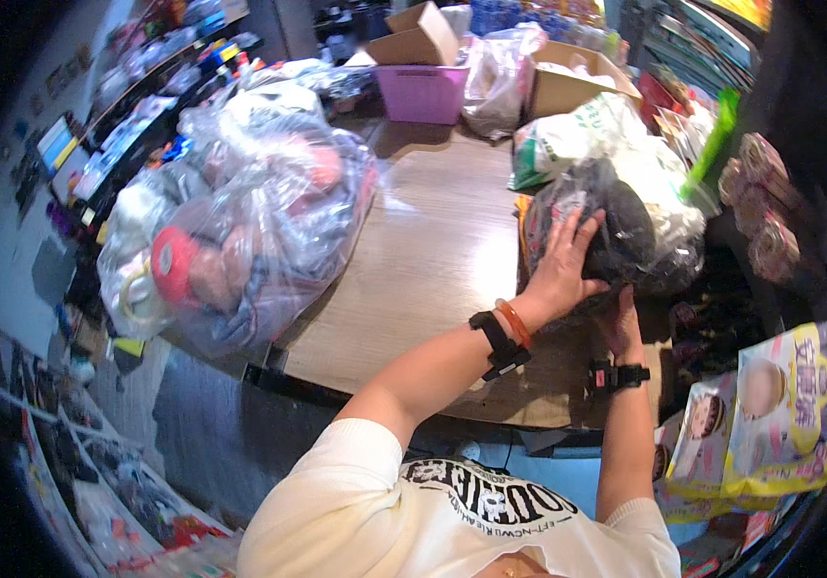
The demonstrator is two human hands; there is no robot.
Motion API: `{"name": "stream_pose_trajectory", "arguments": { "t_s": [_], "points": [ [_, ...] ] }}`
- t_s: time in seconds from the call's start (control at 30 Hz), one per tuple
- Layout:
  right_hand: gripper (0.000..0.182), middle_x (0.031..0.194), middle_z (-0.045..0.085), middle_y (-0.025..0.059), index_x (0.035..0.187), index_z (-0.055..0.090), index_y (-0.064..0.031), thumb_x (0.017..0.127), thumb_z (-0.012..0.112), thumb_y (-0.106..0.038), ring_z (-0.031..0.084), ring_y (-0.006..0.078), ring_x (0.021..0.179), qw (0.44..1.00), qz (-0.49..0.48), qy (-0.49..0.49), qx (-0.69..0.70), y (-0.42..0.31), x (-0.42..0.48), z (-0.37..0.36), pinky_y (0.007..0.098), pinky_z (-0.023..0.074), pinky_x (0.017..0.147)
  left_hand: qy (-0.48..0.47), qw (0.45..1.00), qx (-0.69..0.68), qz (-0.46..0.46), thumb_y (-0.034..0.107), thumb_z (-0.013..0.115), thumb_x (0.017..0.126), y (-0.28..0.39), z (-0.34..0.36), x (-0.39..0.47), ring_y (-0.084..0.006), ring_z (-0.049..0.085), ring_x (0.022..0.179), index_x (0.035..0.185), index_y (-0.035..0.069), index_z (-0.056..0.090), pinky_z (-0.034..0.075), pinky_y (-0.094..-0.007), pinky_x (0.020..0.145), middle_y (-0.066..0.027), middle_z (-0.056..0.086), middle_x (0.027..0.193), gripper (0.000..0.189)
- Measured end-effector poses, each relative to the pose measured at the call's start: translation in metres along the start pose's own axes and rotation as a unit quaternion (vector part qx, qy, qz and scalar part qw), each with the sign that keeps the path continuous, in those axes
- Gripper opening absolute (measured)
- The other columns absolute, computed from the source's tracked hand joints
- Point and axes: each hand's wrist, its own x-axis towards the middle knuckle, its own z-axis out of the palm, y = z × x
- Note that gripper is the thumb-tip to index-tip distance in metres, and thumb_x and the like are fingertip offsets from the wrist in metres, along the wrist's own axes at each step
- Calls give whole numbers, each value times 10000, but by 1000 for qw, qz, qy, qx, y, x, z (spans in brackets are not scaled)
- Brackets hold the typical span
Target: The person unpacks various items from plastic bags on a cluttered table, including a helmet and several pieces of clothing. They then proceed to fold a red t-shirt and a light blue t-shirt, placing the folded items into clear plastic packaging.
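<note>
My left hand (565, 278) lies with spread fingers on a black plastic-wrapped bundle (601, 217) at the right side of the wooden table (428, 246). Low at the bundle's near edge is my right hand (621, 329), its thumb pointing up and its other fingers hidden, so its grip cannot be made out. Behind the bundle sits a white and green plastic bag (572, 137). Large clear plastic bags (276, 195) fill the table's left side, with a red item (175, 264) showing through the plastic.
Along the back stand a purple plastic bin (424, 94) with a cardboard box (417, 36) on top, a clear bag (500, 79) and an open cardboard box (579, 72). Yellow printed packages (782, 412) are at the lower right. Loaded shelves (131, 130) line the left.
</note>
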Motion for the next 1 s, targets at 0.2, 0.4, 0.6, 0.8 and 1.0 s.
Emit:
{"name": "stream_pose_trajectory", "arguments": {
  "t_s": [0.2, 0.4, 0.6, 0.8, 1.0],
  "points": [
    [695, 1357, 403, 62, 1374, 316, -124, 857, 483, -557, 384, 239, 1238, 995, -13, 55, -80, 1, 4, 3, 413, 317, 1016, 38, 997, -63, 10, 226, 815, 593, -14, -15, -13, -453, 232, 1283, 1426, 174, 113, 273, -486, 1052, -207, 209, 1402, 1091],
    [678, 1394, 356, 56, 1386, 287, -91, 891, 441, -529, 334, 225, 1278, 998, 36, 4, -49, 9, 34, 23, 405, 280, 1046, 36, 998, 54, 27, 237, 833, 563, -8, -66, -15, -439, 267, 1265, 1411, 98, 168, 278, -464, 1050, -228, 239, 1358, 1086],
    [591, 1416, 319, 81, 1410, 194, -90, 956, 336, -441, 322, 234, 1293, 988, -14, -123, -89, -5, 139, 74, 377, 269, 1069, 119, 990, 49, 56, 222, 804, 599, -41, -119, 23, -481, 185, 1285, 1414, 81, 144, 231, -478, 1064, -286, 133, 1392, 1058],
    [645, 1390, 370, 92, 1381, 301, -57, 929, 348, -515, 395, 221, 1246, 966, -24, -206, -153, -9, 267, 160, 377, 282, 1061, 191, 971, 113, 86, 198, 815, 578, -102, -185, 92, -480, 132, 1308, 1425, 103, 107, 206, -489, 1076, -298, 74, 1411, 1108],
    [680, 1416, 312, 53, 1403, 233, -95, 903, 443, -504, 293, 193, 1278, 981, -6, -173, -87, 61, 390, 130, 336, 215, 1069, 183, 962, 187, 75, 119, 775, 613, -172, -217, 132, -441, 123, 1328, 1395, 67, 150, 187, -458, 1096, -274, 64, 1429, 1003]
  ]
}}
